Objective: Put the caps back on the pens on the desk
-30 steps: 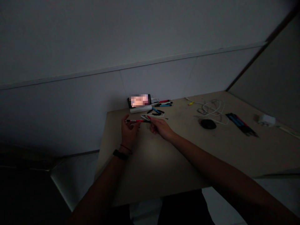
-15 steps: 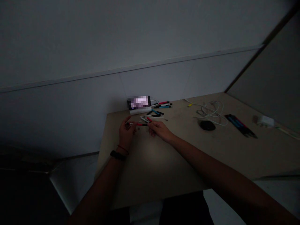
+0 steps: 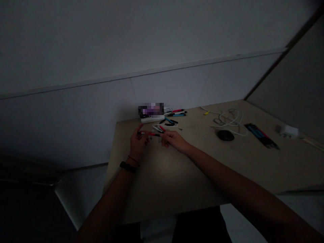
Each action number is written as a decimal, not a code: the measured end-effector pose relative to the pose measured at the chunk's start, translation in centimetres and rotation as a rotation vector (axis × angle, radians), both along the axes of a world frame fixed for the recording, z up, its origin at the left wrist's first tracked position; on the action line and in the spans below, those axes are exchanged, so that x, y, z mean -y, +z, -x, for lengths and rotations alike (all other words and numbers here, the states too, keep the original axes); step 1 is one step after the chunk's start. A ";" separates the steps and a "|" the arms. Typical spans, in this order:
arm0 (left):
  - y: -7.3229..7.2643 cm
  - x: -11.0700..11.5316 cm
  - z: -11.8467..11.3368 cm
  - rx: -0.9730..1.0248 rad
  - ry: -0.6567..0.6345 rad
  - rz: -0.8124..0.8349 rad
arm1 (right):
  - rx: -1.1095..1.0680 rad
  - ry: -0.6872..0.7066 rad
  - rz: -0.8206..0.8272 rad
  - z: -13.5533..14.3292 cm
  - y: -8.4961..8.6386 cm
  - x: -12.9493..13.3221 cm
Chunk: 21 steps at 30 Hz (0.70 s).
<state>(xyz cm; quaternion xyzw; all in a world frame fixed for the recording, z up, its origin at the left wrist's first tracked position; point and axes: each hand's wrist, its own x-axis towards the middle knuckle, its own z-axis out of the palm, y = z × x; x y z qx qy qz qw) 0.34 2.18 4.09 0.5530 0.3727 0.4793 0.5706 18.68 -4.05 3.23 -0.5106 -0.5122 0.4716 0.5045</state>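
A red and black pen [image 3: 153, 134] lies level between my two hands, over the left part of the desk. My left hand [image 3: 138, 141] grips its left part with thumb and fingers, the index finger raised. At the pen's black right end, my right hand [image 3: 172, 140] pinches with its fingertips. Just beyond the hands are loose pen parts, among them a red piece [image 3: 162, 128] and a blue one [image 3: 168, 119]. A lit phone [image 3: 151, 110] leans on a white block [image 3: 152, 119] behind them.
Several pens [image 3: 179, 115] lie near the wall. Further right on the desk [image 3: 192, 168] are a coiled white cable [image 3: 236, 121], a black mouse [image 3: 225, 135], a dark pack of pens [image 3: 262, 136] and a white adapter [image 3: 290, 131].
The phone's screen picture has turned darker and more purple. The whole view has shifted slightly; both hands keep almost the same hold on the pen.
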 end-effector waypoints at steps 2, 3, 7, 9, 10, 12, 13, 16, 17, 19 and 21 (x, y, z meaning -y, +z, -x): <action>0.1 0.0 0.0 -0.006 0.005 -0.001 | 0.000 0.006 0.002 0.0 0.1 0.0; 0.2 0.0 0.0 -0.011 0.009 -0.001 | -0.001 0.005 0.004 0.0 0.1 0.1; 0.3 0.1 0.0 -0.032 0.028 0.009 | 0.010 0.005 0.014 0.1 0.1 0.0; 0.2 0.0 0.0 -0.035 0.031 0.011 | 0.024 0.007 0.016 0.0 0.1 -0.1; 0.1 0.0 0.0 -0.035 0.032 0.010 | 0.030 0.006 0.018 0.0 0.0 -0.1; 0.0 -0.1 0.0 -0.035 0.031 0.004 | 0.036 0.002 0.020 0.0 -0.1 -0.2; -0.1 -0.1 0.0 -0.034 0.029 0.002 | 0.035 0.001 0.021 -0.1 -0.1 -0.2; 0.0 -0.1 0.1 -0.027 0.019 -0.005 | 0.025 0.010 0.015 -0.1 -0.2 -0.2; 0.0 -0.1 0.1 -0.023 0.016 -0.008 | 0.022 0.018 0.012 -0.2 -0.2 -0.2; 0.2 -0.1 0.1 -0.014 0.005 -0.017 | 0.020 0.032 0.005 -0.1 -0.1 -0.1; 0.3 0.0 0.1 -0.003 0.003 -0.032 | 0.026 0.036 -0.001 0.0 -0.1 -0.1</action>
